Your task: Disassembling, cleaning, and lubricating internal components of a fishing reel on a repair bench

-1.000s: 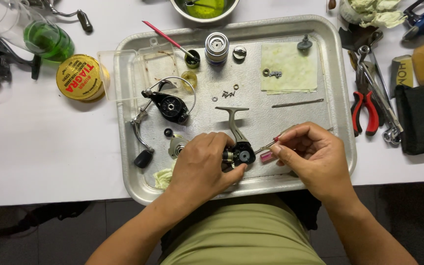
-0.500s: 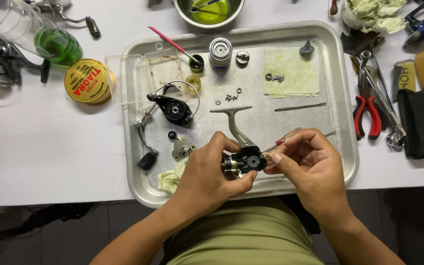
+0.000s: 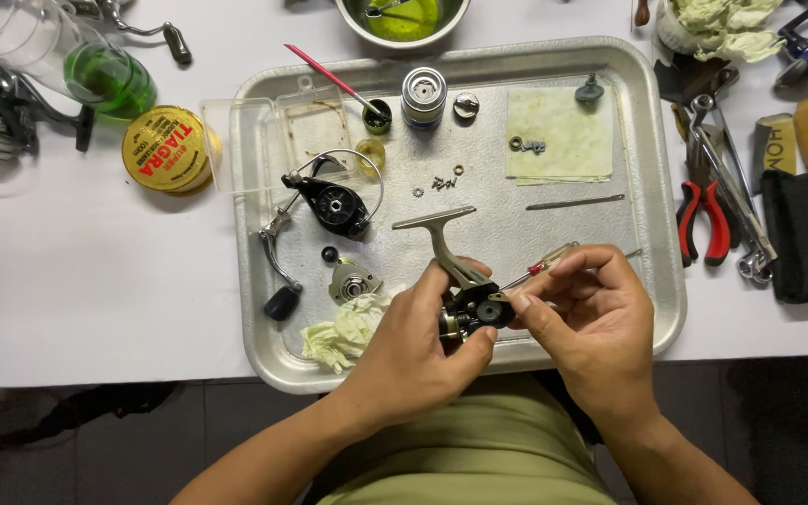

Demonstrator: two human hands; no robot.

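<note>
Both hands have drifted slightly toward the tray's (image 3: 273, 360) lower edge. Left hand (image 3: 413, 351) clamps the reel body (image 3: 472, 304) steady at lower centre; right hand (image 3: 591, 323) pinches a red-handled screwdriver (image 3: 542, 266) against it.

Your left hand (image 3: 413, 351) covers the lower part of the dark metal fishing reel body (image 3: 475, 307). The tiny screws and washers (image 3: 440, 182) are too small to tell apart. The steel bowl of green liquid (image 3: 402, 19) runs off the top edge.

black reel body (image 3: 472, 304), held over tray
</note>
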